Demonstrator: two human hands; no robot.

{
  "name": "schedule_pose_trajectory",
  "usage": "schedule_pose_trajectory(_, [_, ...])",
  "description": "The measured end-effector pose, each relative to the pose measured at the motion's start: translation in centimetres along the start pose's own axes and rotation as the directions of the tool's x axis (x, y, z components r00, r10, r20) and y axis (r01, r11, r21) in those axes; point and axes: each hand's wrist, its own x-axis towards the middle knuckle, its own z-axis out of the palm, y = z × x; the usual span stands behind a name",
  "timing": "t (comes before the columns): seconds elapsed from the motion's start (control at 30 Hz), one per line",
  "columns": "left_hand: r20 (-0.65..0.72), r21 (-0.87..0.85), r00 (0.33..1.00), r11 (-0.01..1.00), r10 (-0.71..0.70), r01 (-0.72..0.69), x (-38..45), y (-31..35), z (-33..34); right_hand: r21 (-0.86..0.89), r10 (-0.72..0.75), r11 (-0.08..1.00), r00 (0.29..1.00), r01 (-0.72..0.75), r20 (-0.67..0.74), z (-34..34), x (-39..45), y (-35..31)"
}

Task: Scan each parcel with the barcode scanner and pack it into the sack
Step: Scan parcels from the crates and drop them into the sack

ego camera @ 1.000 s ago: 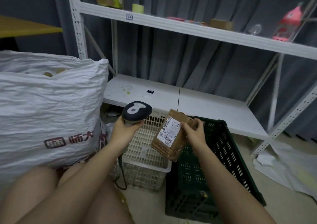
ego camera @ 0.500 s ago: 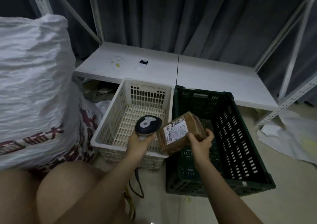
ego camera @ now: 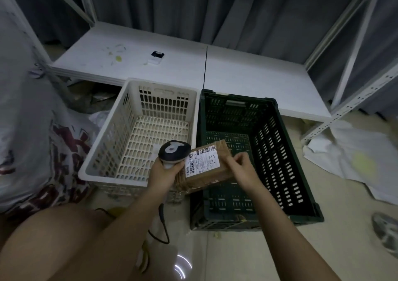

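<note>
My left hand (ego camera: 164, 172) grips the handle of a dark barcode scanner (ego camera: 174, 152), its head right beside a brown taped parcel (ego camera: 206, 168). My right hand (ego camera: 242, 168) holds that parcel by its right end, white barcode label facing up. Both hover over the gap between two crates. The white woven sack (ego camera: 32, 117) with red lettering bulges at the left edge; its mouth is out of view.
A white slotted crate (ego camera: 101, 156) stands left of a dark green crate (ego camera: 305, 186) on the floor, in front of a low white shelf (ego camera: 247, 74) of a metal rack. The scanner's cable (ego camera: 161, 227) trails down. White sheets (ego camera: 355, 158) lie at right. My knees fill the lower left.
The view has tilted downward, so the upper shelf left the frame. Parcel and scanner came lower and closer together, and the parcel's label has turned flatter, facing up.
</note>
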Motion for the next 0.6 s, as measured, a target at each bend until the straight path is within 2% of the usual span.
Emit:
schedule_pose_trajectory(0.1, [-0.004, -0.033, 1.0, 0.999, -0.001, 0.001, 0.0, -0.2, 0.1, -0.224, -0.044, 0.974, 0.996, 0.027, -0.073, -0.7, 2.1, -1.9])
schedule_pose_trajectory(0.17, [0.002, -0.068, 1.0, 0.998, -0.013, 0.013, 0.1, -0.4, 0.0, -0.296, -0.032, 0.955, 0.999, 0.026, -0.014, -0.9, 3.2, -3.0])
schedule_pose_trajectory(0.27, [0.019, -0.083, 0.999, 0.996, -0.034, 0.036, 0.3, -0.6, -0.4, -0.184, 0.101, 0.98, 0.983, -0.072, 0.151, -0.7, 3.9, -3.7])
schedule_pose_trajectory(0.33, [0.04, -0.098, 0.999, 0.994, -0.036, 0.04, 0.6, -0.6, -0.9, -0.122, 0.182, 0.981, 0.945, -0.154, 0.272, -0.7, 3.5, -3.6])
schedule_pose_trajectory(0.4, [0.054, -0.134, 0.998, 0.99, -0.038, 0.045, 0.6, -0.5, -1.2, -0.055, 0.191, 0.982, 0.925, -0.183, 0.329, -1.0, 3.0, -3.0])
schedule_pose_trajectory(0.47, [0.059, -0.199, 0.998, 0.979, -0.028, 0.039, 0.5, -0.1, -1.4, 0.07, 0.08, 0.992, 0.962, -0.101, 0.261, -1.2, 2.3, -2.3])
schedule_pose_trajectory(0.53, [0.044, -0.255, 0.999, 0.966, -0.018, 0.028, 0.3, 0.5, -1.6, 0.232, -0.031, 0.973, 0.996, 0.012, 0.08, -1.2, 1.3, -1.7])
schedule_pose_trajectory(0.6, [0.058, -0.276, 0.998, 0.961, -0.008, 0.024, 0.3, 1.0, -1.6, 0.349, -0.081, 0.933, 0.996, 0.088, -0.036, -1.0, 0.1, -0.8])
